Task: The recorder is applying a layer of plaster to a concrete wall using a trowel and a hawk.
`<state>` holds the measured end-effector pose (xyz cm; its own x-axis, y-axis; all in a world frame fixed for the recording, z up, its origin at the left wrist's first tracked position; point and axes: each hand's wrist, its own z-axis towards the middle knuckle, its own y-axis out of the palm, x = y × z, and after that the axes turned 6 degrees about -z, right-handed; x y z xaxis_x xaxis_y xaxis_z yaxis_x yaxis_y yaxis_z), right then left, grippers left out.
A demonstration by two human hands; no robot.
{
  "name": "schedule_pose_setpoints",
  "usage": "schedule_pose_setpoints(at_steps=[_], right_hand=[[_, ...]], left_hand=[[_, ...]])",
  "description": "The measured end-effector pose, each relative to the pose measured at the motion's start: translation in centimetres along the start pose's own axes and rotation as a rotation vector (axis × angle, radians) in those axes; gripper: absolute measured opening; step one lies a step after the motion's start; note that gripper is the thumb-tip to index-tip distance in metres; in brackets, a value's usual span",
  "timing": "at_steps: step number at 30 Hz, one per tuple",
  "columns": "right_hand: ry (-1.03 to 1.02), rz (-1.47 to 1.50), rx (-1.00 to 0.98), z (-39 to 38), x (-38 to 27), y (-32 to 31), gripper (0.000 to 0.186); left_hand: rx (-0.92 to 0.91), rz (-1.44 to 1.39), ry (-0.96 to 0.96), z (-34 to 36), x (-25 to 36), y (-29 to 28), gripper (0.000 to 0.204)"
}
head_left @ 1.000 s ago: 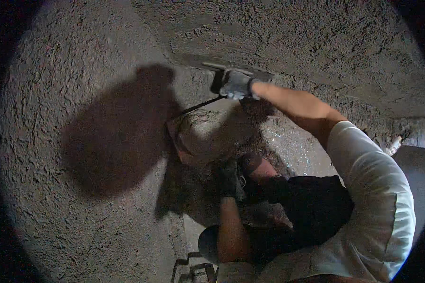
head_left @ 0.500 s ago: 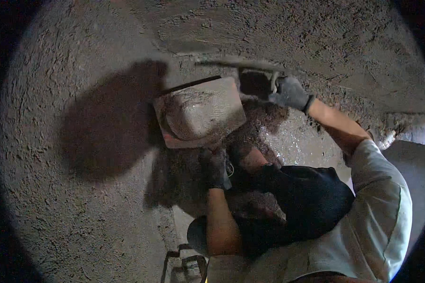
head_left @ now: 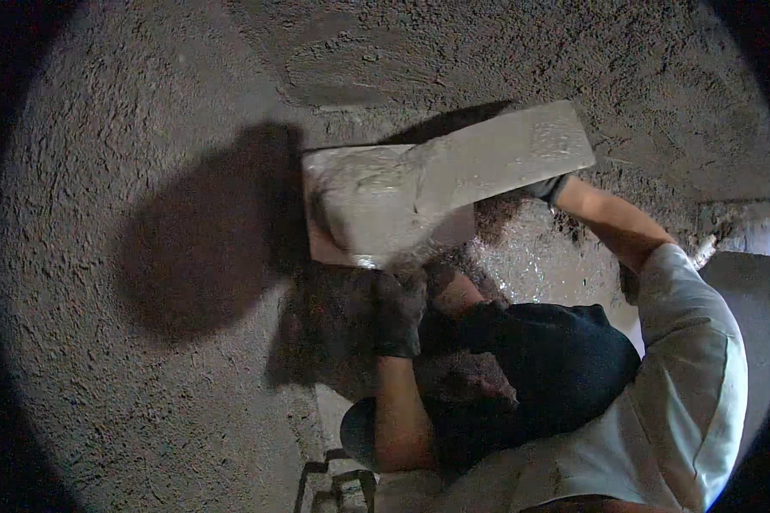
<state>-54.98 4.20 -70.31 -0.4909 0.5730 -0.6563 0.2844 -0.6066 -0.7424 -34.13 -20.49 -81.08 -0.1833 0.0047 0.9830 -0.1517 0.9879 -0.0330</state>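
A square plasterer's hawk (head_left: pixel 455 229) carries a heap of wet grey mortar (head_left: pixel 351 201). My left hand (head_left: pixel 399 312), in a dark, mud-smeared glove, is closed at its near edge, and the grip beneath is hidden. Across the hawk's right side lies a long plastering trowel (head_left: pixel 509 156), its flat face turned up and coated with mortar. The trowel's left end meets the heap. My right hand (head_left: pixel 550 187) is gloved too and is mostly behind the blade, holding the trowel from its underside; its fingers are out of sight.
Rough plastered wall (head_left: pixel 145 111) surrounds the work at left, with another rough surface (head_left: pixel 522 51) along the top. Wet, shiny mortar (head_left: pixel 539 265) lies right of the hawk. My bent leg (head_left: pixel 565 350) is close below. A dark frame (head_left: pixel 338 483) stands at the lower edge.
My right hand has brought the trowel from the wall edge to the hawk and turned its face up, against the mortar. The hawk has shifted slightly right and levelled.
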Motion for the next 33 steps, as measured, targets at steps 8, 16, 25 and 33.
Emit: schedule_pose_setpoints(at_steps=[8,16,25,33], right_hand=[[-0.097,-0.215,-0.002,2.2,3.0,4.5,0.035],[-0.175,-0.462,0.029,7.3,4.7,9.9,0.035],[-0.159,-0.722,-0.366,19.3,3.3,11.9,0.028],[-0.165,-0.577,-0.189,19.8,2.8,14.1,0.026]], left_hand=[[0.059,-0.126,-0.206,-2.3,-5.8,0.1,0.031],[-0.053,-0.160,-0.458,-1.3,-4.5,-0.6,0.034],[-0.121,-0.250,-0.733,-1.8,-3.5,-1.3,0.037],[-0.187,-0.303,-0.978,-1.1,-1.7,-1.3,0.039]])
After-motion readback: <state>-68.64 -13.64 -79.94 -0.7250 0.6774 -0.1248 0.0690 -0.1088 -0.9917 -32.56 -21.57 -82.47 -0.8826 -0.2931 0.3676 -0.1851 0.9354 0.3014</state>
